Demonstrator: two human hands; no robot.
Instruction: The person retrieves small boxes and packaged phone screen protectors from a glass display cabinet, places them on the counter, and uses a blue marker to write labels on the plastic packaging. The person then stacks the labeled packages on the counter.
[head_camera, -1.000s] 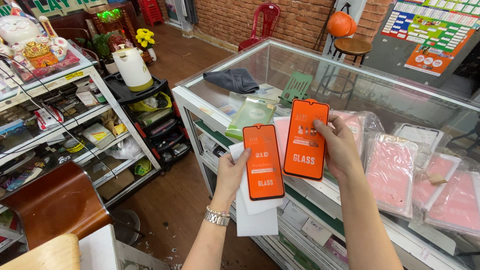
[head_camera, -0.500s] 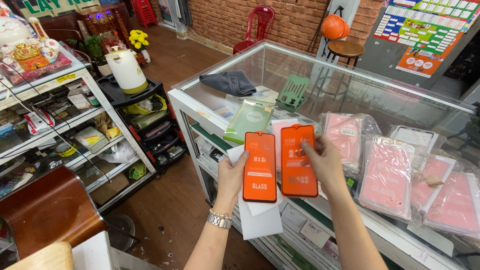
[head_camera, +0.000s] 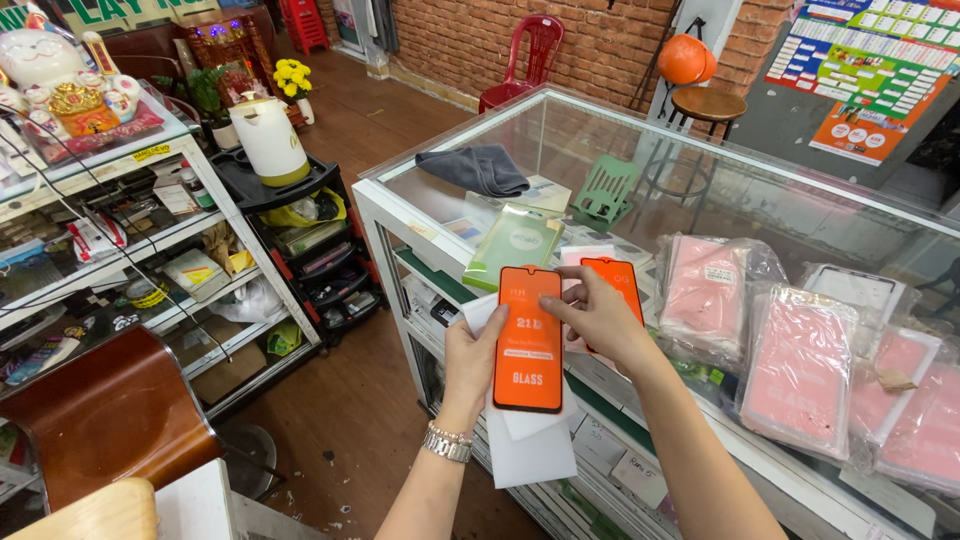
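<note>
Left hand (head_camera: 472, 352), wristwatch (head_camera: 447, 443) on the wrist, closed around an orange screen-protector pack (head_camera: 529, 338) held upright, with white paper sleeves (head_camera: 530, 445) stacked behind it and hanging below the fingers. Right hand (head_camera: 598, 316) closed on a second orange screen-protector pack (head_camera: 618, 283), thumb and fingertips pinching its lower left part, just behind and to the right of the first pack, edges overlapping. Both packs held in the air over the front edge of a glass display counter (head_camera: 420, 200). On the glass beyond: a green packet (head_camera: 514, 243), a green phone stand (head_camera: 606, 190), a grey cloth (head_camera: 476, 168). To the right, bundles of pink packs in clear plastic bags (head_camera: 800, 365). Left of the counter, a black trolley carrying a white kettle (head_camera: 270, 140).
</note>
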